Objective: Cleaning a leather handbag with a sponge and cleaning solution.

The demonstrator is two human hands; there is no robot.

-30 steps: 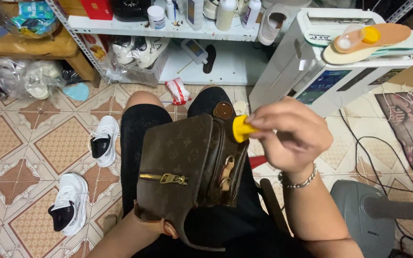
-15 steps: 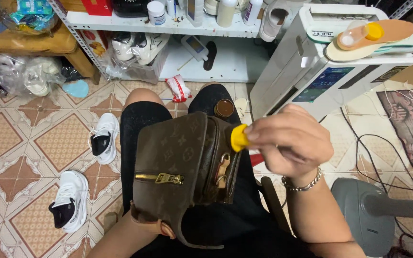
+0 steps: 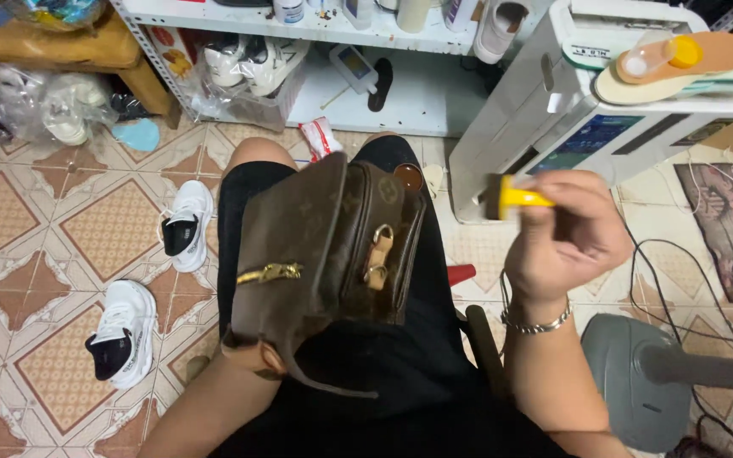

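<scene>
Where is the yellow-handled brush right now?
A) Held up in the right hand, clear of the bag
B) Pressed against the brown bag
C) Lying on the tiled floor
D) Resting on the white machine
A: the right hand grips the yellow-handled brush raised to the side, with open space between it and the brown bag on the lap.

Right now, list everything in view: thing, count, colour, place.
bag: one, brown, on lap.
brush: one, yellow handle, in right hand.
sneakers: two loose, white, tiled floor at left.
shelf: one, white, top, holding bottles.
machine: one, white, upper right, insoles on top.
fan base: one, grey, lower right.
bracelet: one, silver, right wrist.
right hand: raised beside the bag.
left hand: hidden under the bag.
</scene>
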